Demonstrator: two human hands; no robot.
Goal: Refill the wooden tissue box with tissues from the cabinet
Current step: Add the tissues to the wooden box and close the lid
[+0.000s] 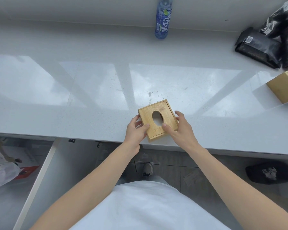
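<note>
Left hand point(135, 130), right hand point(179, 128) grip tissue box point(158, 120).

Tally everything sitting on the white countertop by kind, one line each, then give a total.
Wooden tissue box with oval opening, held between left hand and right hand: 1
Wooden box at the right edge, partly out of frame: 1
Blue drink bottle: 1
Black bags: at least 2
Total: at least 5

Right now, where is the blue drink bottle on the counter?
In the head view, the blue bottle stands at the far edge of the white counter, against the back wall, beyond the wooden tissue box and left of the black bags.
</note>
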